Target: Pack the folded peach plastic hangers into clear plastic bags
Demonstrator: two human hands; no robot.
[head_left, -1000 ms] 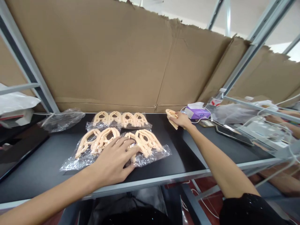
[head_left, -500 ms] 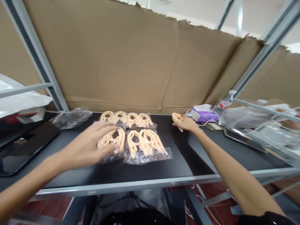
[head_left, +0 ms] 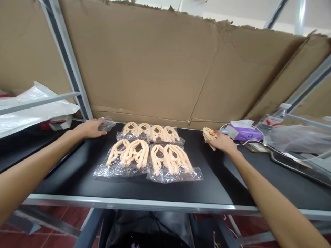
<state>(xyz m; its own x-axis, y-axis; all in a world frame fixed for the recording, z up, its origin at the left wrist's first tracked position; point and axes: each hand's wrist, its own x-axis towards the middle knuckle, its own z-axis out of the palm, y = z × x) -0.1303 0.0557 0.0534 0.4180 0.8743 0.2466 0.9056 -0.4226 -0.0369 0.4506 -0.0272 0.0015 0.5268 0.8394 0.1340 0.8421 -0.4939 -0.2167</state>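
Observation:
My right hand (head_left: 223,141) is closed around beige folded plastic hangers (head_left: 209,133) at the right of the black table (head_left: 181,191). At the far left, my left hand (head_left: 90,128) lies over crumpled clear plastic bags (head_left: 109,124), its thumb apart from its fingers; part of the pile is hidden beneath it. Between my hands are several beige folding hangers in clear bags, in two rows. In front are a left pack (head_left: 138,153) and a right pack (head_left: 172,158); behind them sit a left pack (head_left: 137,129) and a right pack (head_left: 165,133).
A purple tissue pack (head_left: 244,131), a white cable and a clear bottle (head_left: 275,119) stand at the right, near a dark flat device (head_left: 300,168). A cardboard sheet (head_left: 155,69) walls off the back. White plastic packaging (head_left: 33,106) lies on the left.
My left hand has moved left and back, from above the front left pack to the clear bags. My right hand still holds the folded hangers. The view has shifted left.

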